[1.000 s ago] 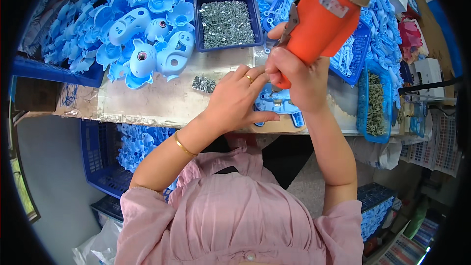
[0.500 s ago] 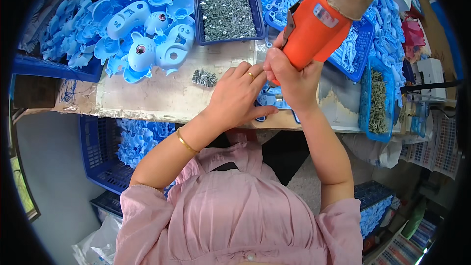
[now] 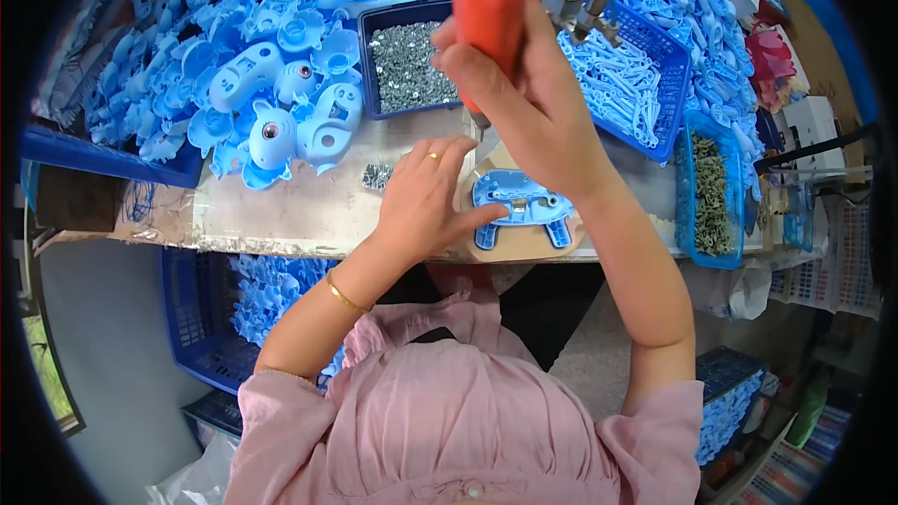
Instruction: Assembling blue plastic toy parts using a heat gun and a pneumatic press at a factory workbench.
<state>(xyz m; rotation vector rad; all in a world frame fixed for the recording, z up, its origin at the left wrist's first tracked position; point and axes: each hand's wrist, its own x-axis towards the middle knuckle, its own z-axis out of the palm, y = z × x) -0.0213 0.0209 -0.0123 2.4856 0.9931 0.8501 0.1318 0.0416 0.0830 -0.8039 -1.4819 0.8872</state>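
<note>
Right hand (image 3: 538, 108) holding driver (image 3: 496, 9) clear of blue part (image 3: 535, 213).
The right hand grips the driver; its bit (image 3: 481, 123), earlier over the part, now stands just beyond the left fingertips, so the part appears free of the tool. The left hand (image 3: 419, 198) is open, thumb over the blue part, which lies right of it on a board (image 3: 513, 251); I cannot tell whether it presses. Left of that hand: screws (image 3: 377, 177); beyond it: a screw tray (image 3: 412, 112).
</note>
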